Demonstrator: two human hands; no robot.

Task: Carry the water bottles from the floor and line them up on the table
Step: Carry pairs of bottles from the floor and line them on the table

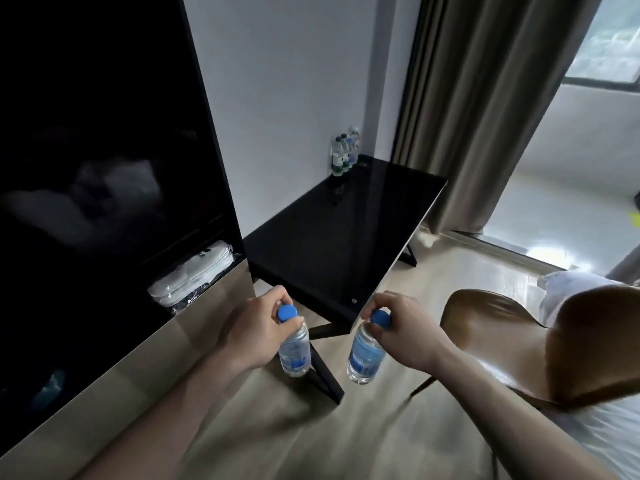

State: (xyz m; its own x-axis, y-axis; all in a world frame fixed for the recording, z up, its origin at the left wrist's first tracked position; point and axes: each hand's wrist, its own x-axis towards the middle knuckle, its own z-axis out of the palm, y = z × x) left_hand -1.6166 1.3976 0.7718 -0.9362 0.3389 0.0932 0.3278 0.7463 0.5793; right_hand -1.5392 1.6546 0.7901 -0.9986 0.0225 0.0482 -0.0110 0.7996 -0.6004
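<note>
My left hand [258,323] pinches a clear water bottle with a blue cap and blue label [294,351] by its neck. My right hand [401,327] holds a second, matching bottle [365,355] the same way. Both bottles hang upright above the wooden floor, just in front of the near corner of the black glossy table [332,237]. At the table's far corner by the wall stand several bottles [343,155] close together, some with green labels.
A tall black cabinet [104,168] fills the left, with white folded items [194,271] on a low shelf. A brown chair [519,341] stands right of the table, with a white bed edge [588,427] beyond it. Grey curtains [485,98] hang by the window.
</note>
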